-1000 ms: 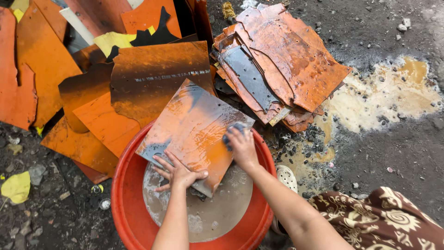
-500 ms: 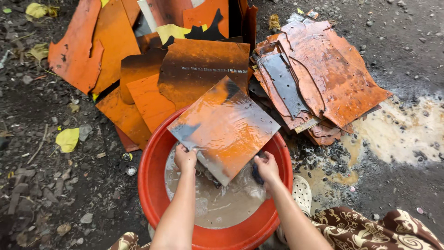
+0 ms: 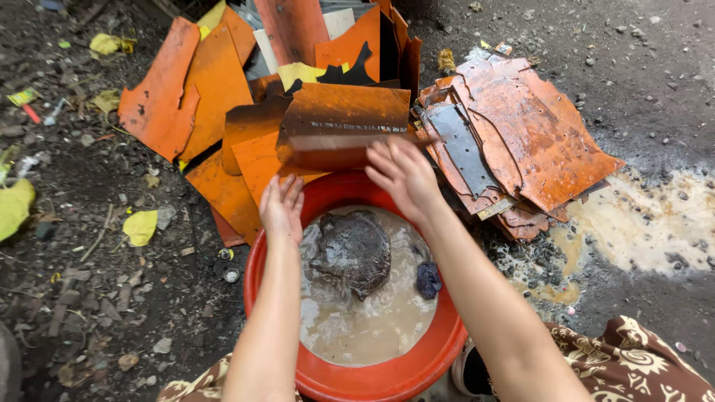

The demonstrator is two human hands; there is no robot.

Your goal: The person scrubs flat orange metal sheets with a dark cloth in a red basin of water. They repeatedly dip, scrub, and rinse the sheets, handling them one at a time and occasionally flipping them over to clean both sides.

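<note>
The left hand (image 3: 281, 208) is raised over the far-left rim of the red plastic basin (image 3: 387, 376), palm facing inward, fingers straight and loosely together; it holds nothing. The right hand (image 3: 404, 179) is over the far rim of the basin, fingers spread wide and slightly blurred. Whether its fingertips touch the sheet beyond them cannot be told.

That rusty orange metal sheet (image 3: 344, 123) lies just beyond both hands, on top of the centre pile (image 3: 223, 141) of similar orange sheets, which leans against the far side of the basin. Its near edge is blurred.

The basin contains murky brown water (image 3: 372, 320). 1 dark, wet rock-like lump (image 3: 354, 253) sits in the water near the middle. 1 small dark blue cloth (image 3: 427, 279) lies at the right side of the water, close to the right forearm.

A 2nd stack of rust-stained sheets (image 3: 521, 138), with 1 grey metal strip (image 3: 462, 149) on top, lies to the right of the basin on dark, wet ground (image 3: 633, 67). Yellow leaves (image 3: 140, 227) lie to the left. Patterned brown fabric (image 3: 640, 365) shows at the lower right.
</note>
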